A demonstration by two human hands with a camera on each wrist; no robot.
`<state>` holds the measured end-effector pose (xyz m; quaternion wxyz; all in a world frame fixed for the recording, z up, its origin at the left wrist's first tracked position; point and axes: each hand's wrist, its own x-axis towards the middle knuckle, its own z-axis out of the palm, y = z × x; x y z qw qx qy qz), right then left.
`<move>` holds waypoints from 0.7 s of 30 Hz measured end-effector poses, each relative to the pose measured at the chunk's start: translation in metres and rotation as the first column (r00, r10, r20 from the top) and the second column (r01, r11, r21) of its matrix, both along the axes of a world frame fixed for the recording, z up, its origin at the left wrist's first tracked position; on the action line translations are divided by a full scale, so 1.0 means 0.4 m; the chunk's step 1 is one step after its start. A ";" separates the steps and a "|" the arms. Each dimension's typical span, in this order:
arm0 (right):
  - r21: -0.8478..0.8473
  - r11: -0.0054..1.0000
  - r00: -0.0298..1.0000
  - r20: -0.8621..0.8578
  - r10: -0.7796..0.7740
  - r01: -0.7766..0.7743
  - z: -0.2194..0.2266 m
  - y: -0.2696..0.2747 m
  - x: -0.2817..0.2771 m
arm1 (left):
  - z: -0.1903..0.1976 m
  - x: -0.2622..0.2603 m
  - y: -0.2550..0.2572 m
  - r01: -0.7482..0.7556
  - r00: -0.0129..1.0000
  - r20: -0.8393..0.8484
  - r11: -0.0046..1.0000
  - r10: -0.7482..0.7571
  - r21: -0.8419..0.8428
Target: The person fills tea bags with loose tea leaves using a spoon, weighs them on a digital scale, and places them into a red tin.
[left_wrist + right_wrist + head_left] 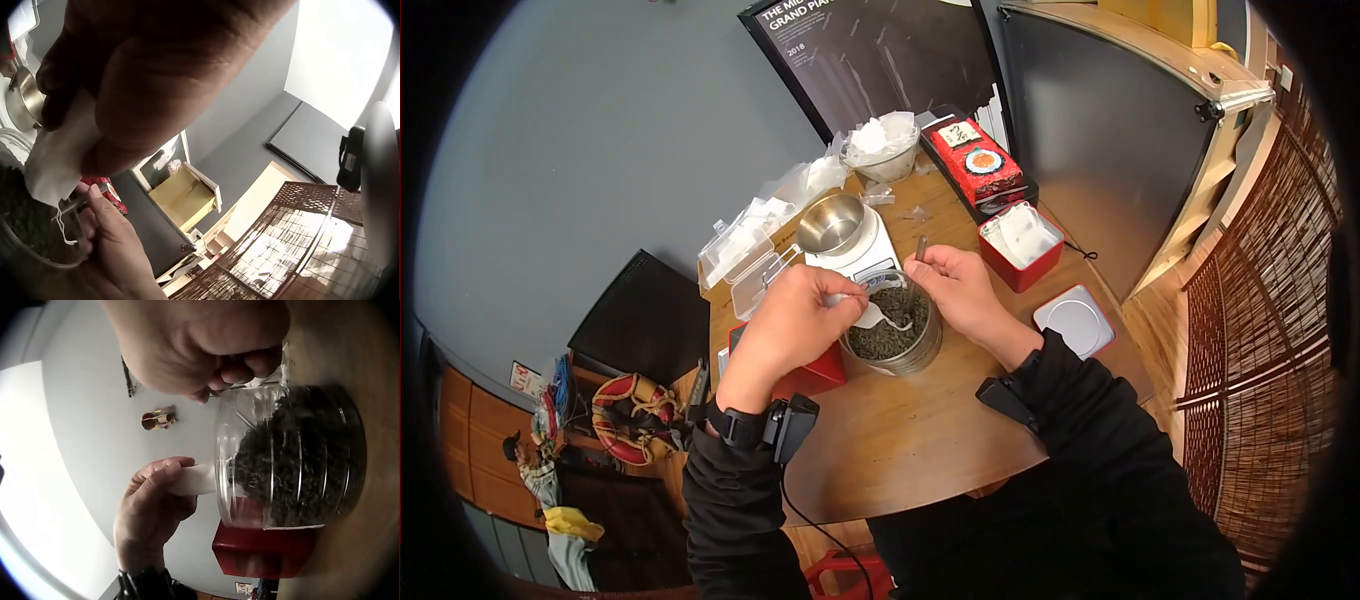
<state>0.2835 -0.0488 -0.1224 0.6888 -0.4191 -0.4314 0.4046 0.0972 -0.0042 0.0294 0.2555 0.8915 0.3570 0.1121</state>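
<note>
My left hand (800,312) pinches a small white tea bag (869,317) above the mouth of a clear jar (247,515). Dark loose tea leaves (876,345) fill much of the jar. From the bag hangs a white string (62,230), loose over the leaves in the head view. At the jar's far right rim, my right hand (957,288) grips the metal handle (921,246) of a slim utensil. Its thin shaft (245,419) slants down inside the jar toward the leaves, which hide its lower end.
Behind the jar, a steel bowl (830,226) sits on a white scale (884,243). Red tins stand left (812,376) and right (1022,270), the right one holding white bags. A tin lid (1075,322) lies at right. Farther back are a glass bowl (882,170) and a red package (975,165).
</note>
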 end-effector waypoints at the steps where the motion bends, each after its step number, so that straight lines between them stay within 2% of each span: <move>1: 0.000 1.000 1.000 0.000 0.000 0.000 0.002 -0.002 0.001 | 0.001 0.000 0.003 -0.021 1.000 0.003 0.999 0.022 -0.024; 3: 0.050 0.998 0.999 0.014 -0.045 0.045 0.009 -0.011 0.000 | 0.000 0.000 0.003 -0.016 1.000 -0.014 1.000 0.016 -0.010; 7: 0.021 0.999 0.999 0.032 -0.042 0.041 0.049 -0.046 0.002 | -0.003 -0.005 0.007 0.002 1.000 -0.001 1.000 -0.002 0.020; 10: 0.086 0.994 0.996 0.051 -0.078 0.074 0.068 -0.065 -0.007 | 0.000 -0.009 0.008 -0.074 0.997 0.030 0.997 0.074 0.004; 13: 0.127 0.990 0.993 0.088 -0.078 0.067 0.089 -0.092 -0.012 | -0.005 -0.021 0.010 -0.056 0.997 0.045 0.998 0.055 0.011; 14: 0.172 0.980 0.981 0.150 -0.124 0.098 0.094 -0.100 -0.014 | -0.005 -0.026 0.010 -0.058 0.997 0.045 0.998 0.058 0.012; 15: 0.219 0.967 0.963 0.208 -0.173 0.127 0.096 -0.105 -0.014 | -0.005 -0.030 0.010 -0.074 0.995 0.071 0.997 0.073 0.018; 20: 0.298 0.941 0.959 0.181 -0.219 0.159 0.088 -0.116 -0.013 | -0.017 -0.061 0.012 -0.130 0.977 0.172 0.991 0.122 0.038; 21: 0.310 0.936 0.961 0.162 -0.225 0.167 0.086 -0.118 -0.013 | -0.014 -0.069 0.013 -0.162 0.954 0.257 0.987 0.157 -0.004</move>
